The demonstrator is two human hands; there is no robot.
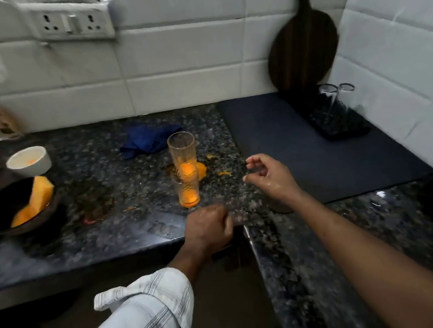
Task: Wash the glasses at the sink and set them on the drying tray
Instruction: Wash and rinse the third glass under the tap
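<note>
Left hand (208,229) clenched, wet right hand (270,176) loose near ribbed glass (182,148)

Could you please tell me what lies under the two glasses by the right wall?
The two glasses stand on a black tray, which lies on a dark mat; the mat covers the counter beneath.

Glasses with orange dregs, mid counter: 2, the far glass (182,148) and the near glass (187,188).
Upturned glasses on drying tray (346,129), far right: 2, the left upturned glass (328,95) and the right upturned glass (346,89).
Bowls, left: 2, a white bowl (39,163) and a dark bowl (2,197).
Orange fruit pieces (43,191) in the dark bowl: 2, possibly more; view blurred.
Blue cloth (146,141): 1.
Wooden board (300,37): 1.
Dark mat (274,126): 1.
Wall sockets (49,23): 2.
Hands: 2, the left hand (208,229) and the right hand (271,177).
</note>
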